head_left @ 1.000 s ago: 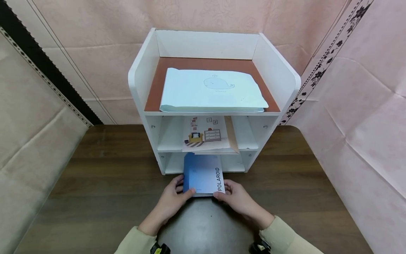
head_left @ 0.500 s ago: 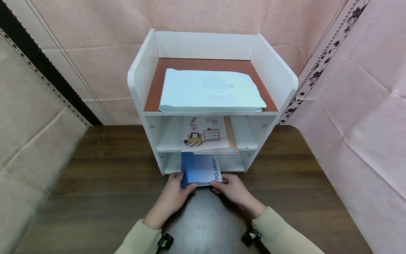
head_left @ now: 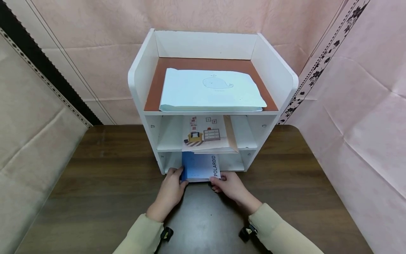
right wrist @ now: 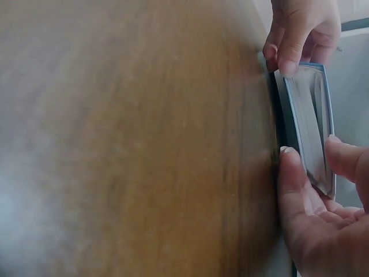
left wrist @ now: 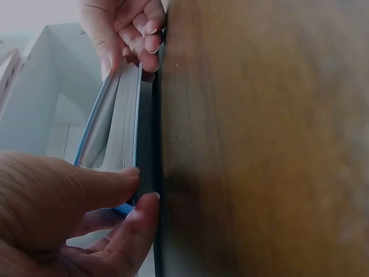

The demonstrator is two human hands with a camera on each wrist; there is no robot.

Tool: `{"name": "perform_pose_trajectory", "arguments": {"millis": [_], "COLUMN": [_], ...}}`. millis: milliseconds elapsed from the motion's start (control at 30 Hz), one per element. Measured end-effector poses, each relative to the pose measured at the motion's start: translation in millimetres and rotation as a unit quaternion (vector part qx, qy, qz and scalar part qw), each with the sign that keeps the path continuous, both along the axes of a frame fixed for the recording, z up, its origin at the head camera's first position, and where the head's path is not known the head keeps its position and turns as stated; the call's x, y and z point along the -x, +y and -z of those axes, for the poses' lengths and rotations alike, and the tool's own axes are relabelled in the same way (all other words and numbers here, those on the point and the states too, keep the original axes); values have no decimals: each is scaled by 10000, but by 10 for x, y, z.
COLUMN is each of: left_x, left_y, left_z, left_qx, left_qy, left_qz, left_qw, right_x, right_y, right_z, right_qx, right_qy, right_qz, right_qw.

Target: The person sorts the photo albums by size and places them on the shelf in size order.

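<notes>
A blue photo album point(head_left: 200, 166) marked POLAROID lies flat, its far part inside the lowest compartment of a white shelf unit point(head_left: 149, 141). Its front edge sticks out toward me. At the album's front left corner my left hand point(head_left: 170, 190) grips it, thumb at the page edges in the left wrist view. My right hand point(head_left: 233, 187) pinches the front right corner, thumb on the top cover and fingers below. Between the blue covers, the page block point(left wrist: 119, 124) shows in the left wrist view. The album's back end is hidden under the shelf above.
On the middle shelf lies a book with furniture pictures point(head_left: 206, 135), jutting out over the album. A pale blue whale-printed book point(head_left: 212, 90) rests on the brown top board. The unit stands on a dark wooden table point(head_left: 104, 197), with pink cloth point(head_left: 206, 14) behind.
Both hands have pushed the album away from me, deeper into the bottom compartment. Less of its cover shows. The left thumb has shifted off the top cover toward the left corner.
</notes>
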State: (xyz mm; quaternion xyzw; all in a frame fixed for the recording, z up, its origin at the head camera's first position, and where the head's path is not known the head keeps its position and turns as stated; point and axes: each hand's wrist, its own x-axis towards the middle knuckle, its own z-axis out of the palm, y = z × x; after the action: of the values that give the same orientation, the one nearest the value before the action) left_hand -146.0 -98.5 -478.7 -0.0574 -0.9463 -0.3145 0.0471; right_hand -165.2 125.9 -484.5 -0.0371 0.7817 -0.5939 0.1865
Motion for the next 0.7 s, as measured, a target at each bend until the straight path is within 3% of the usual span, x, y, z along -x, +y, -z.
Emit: {"name": "perform_pose_trajectory", "arguments": {"millis": [133,267,367,500,700], "left_x": [44,107,149,197,264], "left_y": [-3,-24,-30,-41,-60], "left_z": [15,19,16,12,-6], "left_qx": [32,6,-31,6,-134], "left_qy": [68,210,56,-279,-330], "left_qz": [-26,-21,-53,-106,-16], "left_qw": [10000,9998,10000,9996,9994], "right_x": [18,88,145,153,182], "right_y": [-22,-29,-25,-55,-82], "right_z": [-92,-28,76,57,50], "right_qx": [326,417,350,297,197], "right_qy": [-274,-443,-428,-453,-520], "right_qz": [67,241,330,339,529], "right_qw": [9991,9979,9979,9980,9971]}}
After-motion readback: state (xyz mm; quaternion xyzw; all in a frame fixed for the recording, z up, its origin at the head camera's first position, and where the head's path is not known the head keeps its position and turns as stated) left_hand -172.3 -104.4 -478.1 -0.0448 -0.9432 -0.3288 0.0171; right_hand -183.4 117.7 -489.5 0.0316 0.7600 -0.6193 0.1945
